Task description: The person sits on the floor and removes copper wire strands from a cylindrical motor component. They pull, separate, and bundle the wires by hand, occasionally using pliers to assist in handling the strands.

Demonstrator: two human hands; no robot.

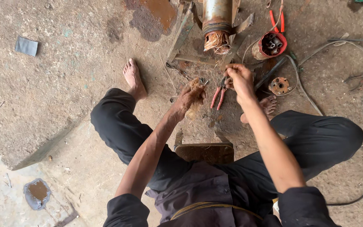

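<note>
On the concrete floor (64, 63) at twelve o'clock, the metal cylinder (216, 14) lies with its copper winding (217, 42) facing the seated person, so the right hand (239, 77), clenched on red-handled pliers (219, 93), reaches it, while the left hand (191, 96) grasps pulled copper strands (196, 85).

Floor (64, 63): rough, matt concrete, stained with rust-brown patches. Motor cylinder (216, 14): dull metal, rusted and scuffed, with bright copper wire strands (217, 42) bunched at its near end. Pliers (219, 93) in the right hand (239, 80): dark metal head, red plastic-coated grips, slightly glossy. Left hand (192, 96): grimy, holds a tangle of fine coppery wire. Red tub (270, 44): plastic, worn. Flange disc (279, 85): rusted metal. Trousers (118, 126): black matt cloth. Stool (204, 152): worn brown wood.
</note>
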